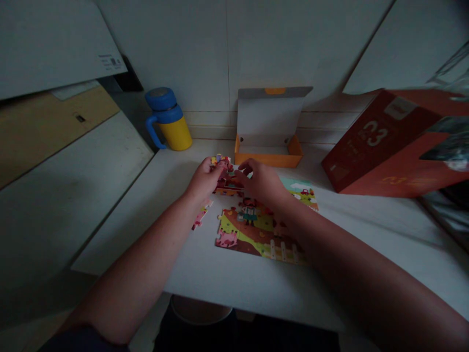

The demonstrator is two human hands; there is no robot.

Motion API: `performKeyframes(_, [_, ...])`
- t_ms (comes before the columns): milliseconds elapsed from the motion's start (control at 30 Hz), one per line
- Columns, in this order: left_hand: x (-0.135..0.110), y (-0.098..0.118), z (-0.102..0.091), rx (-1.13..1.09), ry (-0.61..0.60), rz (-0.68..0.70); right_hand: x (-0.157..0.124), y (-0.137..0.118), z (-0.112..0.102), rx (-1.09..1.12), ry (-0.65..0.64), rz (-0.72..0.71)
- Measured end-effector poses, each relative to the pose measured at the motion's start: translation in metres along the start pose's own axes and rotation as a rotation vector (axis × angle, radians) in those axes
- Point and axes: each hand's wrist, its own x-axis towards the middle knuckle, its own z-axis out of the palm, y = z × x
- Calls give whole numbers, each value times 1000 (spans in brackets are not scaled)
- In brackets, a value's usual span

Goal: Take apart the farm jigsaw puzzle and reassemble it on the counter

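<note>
My left hand (205, 180) pinches a colourful jigsaw puzzle piece (221, 159) between thumb and fingers, above the table. Close to its right, my right hand (262, 181) is curved with thumb and index finger apart, and nothing shows between them. Beneath and between the hands lie joined red puzzle pieces (229, 185). Nearer to me is a partly assembled farm puzzle (252, 227) with a figure, a pink pig and a white fence; my right forearm hides part of it. Loose puzzle pieces (201, 215) lie by my left wrist.
An orange box (269, 159) stands with its lid up behind my hands. Back left is a blue and yellow mug (172, 124). A large red box (384, 146) is at right on the white table (198, 264). Cardboard and white panels (66, 161) border the left.
</note>
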Motion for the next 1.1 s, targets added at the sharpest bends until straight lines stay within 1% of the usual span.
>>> performKeyframes(67, [-5, 2, 5, 27, -82, 43, 2, 2, -2, 78, 34, 25])
performKeyframes(133, [-10, 5, 9, 40, -142, 45, 4, 5, -2, 126, 35, 47])
performKeyframes(267, [-16, 9, 13, -1, -159, 1, 6, 8, -4, 156, -14, 67])
performKeyframes(367, [-17, 12, 13, -25, -142, -17, 8, 8, -6, 167, -47, 112])
performKeyframes(500, [-13, 13, 11, -13, -64, -14, 8, 6, -7, 230, -97, 180])
performKeyframes(567, [-9, 13, 8, -5, -29, -4, 8, 6, -5, 296, -106, 226])
performKeyframes(700, [-3, 11, 4, -19, 22, 13, 10, 8, -2, 533, -92, 303])
performKeyframes(833, [-3, 12, 2, -22, 10, -7, 15, 8, -2, 809, -58, 368])
performKeyframes(900, [-4, 14, 2, -10, 6, -29, 16, 8, -4, 901, -59, 383])
performKeyframes(1000, [-5, 15, 2, 1, 17, -42, 15, 8, -8, 946, -111, 372])
performKeyframes(1100, [-3, 14, 1, 2, 22, -42, 13, 6, -9, 905, -152, 355])
